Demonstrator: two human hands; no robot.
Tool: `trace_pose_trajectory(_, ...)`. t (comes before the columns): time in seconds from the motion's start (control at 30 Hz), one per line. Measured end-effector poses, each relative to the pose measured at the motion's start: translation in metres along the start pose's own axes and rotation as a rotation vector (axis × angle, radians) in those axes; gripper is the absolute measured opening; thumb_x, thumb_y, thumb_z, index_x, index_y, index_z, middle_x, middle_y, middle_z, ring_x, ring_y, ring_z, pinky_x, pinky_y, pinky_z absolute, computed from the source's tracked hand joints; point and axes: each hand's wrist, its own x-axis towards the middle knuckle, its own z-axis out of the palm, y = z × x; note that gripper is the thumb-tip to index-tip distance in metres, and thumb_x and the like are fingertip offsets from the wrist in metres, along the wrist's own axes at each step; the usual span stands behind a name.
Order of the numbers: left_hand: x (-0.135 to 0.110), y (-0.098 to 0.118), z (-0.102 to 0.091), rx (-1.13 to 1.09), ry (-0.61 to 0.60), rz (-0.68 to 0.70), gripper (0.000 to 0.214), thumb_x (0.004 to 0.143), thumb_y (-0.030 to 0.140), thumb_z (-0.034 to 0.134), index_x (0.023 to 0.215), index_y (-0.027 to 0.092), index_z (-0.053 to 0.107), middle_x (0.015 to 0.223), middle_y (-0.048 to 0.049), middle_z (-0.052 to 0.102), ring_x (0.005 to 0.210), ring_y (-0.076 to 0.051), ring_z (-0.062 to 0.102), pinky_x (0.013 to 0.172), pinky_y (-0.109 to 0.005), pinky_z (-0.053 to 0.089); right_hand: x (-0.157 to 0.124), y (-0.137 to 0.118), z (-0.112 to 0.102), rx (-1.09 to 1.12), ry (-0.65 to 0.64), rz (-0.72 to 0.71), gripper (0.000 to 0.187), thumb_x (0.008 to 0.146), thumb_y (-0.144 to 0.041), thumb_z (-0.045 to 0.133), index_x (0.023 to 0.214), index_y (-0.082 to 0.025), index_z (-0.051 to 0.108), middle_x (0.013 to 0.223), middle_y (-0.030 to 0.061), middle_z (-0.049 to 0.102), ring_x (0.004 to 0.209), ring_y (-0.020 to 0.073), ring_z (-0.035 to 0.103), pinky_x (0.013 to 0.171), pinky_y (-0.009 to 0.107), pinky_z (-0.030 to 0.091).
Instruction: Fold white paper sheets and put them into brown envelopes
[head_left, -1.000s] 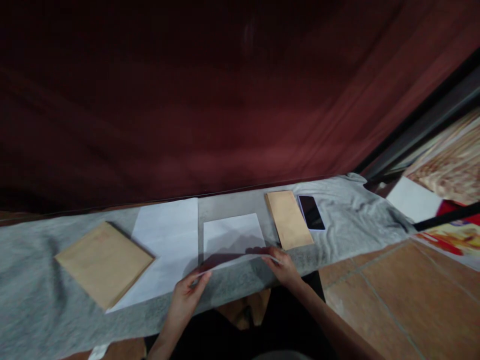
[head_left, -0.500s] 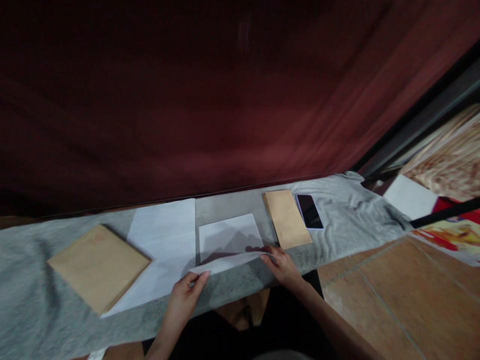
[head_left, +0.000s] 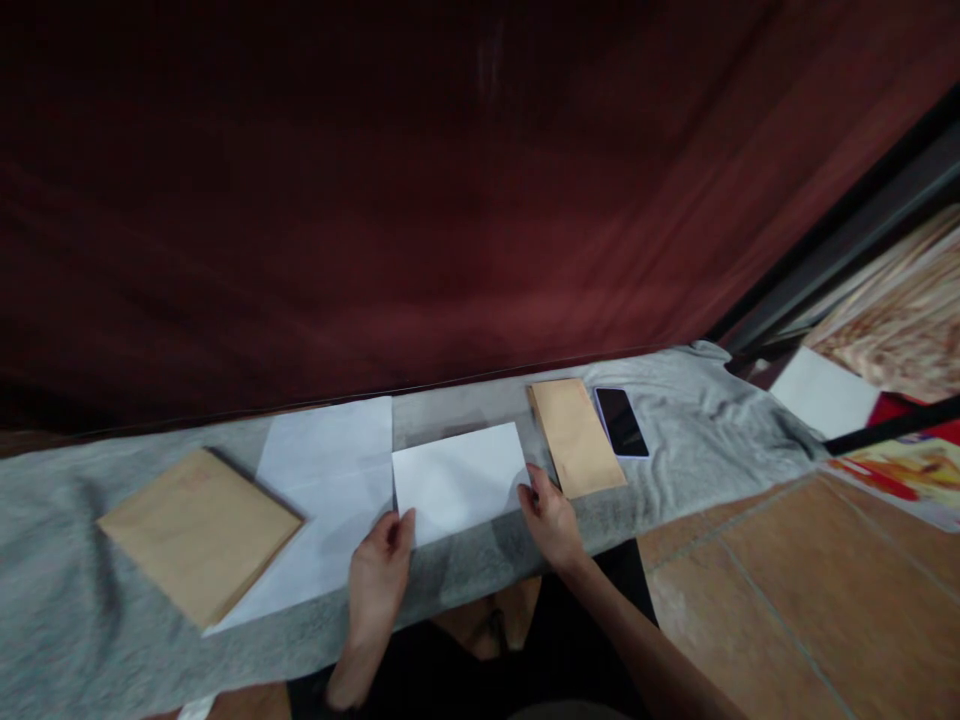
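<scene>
A folded sheet of white paper [head_left: 461,485] lies over the grey cloth in front of me. At its lower left corner, my left hand [head_left: 381,565] pinches the edge between thumb and curled fingers. The right edge is gripped by my right hand [head_left: 551,518], close to a stack of brown envelopes [head_left: 576,438]. To the left, larger white sheets [head_left: 330,470] lie flat, partly covered by another brown envelope stack [head_left: 199,535] turned at an angle.
A phone [head_left: 621,422] with a dark screen rests right of the narrow envelopes. Grey cloth [head_left: 697,440] covers the long narrow surface, against a dark red panel [head_left: 450,250]. On the right are a tiled floor [head_left: 787,590] and a colourful printed sheet [head_left: 907,470].
The raised near half of the white paper has come over onto the far half, so the sheet now looks folded and flatter. Both hands still hold its edges.
</scene>
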Motion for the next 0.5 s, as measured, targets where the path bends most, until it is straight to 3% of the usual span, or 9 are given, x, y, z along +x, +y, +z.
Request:
trace_pose_trajectory(0.2,0.000,0.005,0.003,0.274,-0.020,-0.039,0.031,0.095,0.042,0.047,0.092,0.020,0.068,0.075,-0.0055,0.072,0.064,-0.020,0.065,0.059,-0.027,0.038,0.002,-0.006,0.004,-0.133,-0.007,-0.047,0.039,0.100,-0.025,0.043,0.138,-0.016,0.051,0.101,0.0142,0.074,0.089,0.0285,0.071,0.082,0.040,0.057)
trace_pose_trajectory(0.5,-0.005,0.031,0.001,0.610,-0.046,-0.097,0.037,0.100,0.043,0.042,0.110,0.019,0.069,0.079,-0.0111,0.076,0.066,-0.025,0.070,0.057,-0.029,0.040,0.005,-0.010,0.007,-0.204,0.007,-0.099,0.040,0.102,-0.026,0.040,0.140,-0.017,0.049,0.112,0.0174,0.072,0.099,0.0304,0.070,0.089,0.044,0.056)
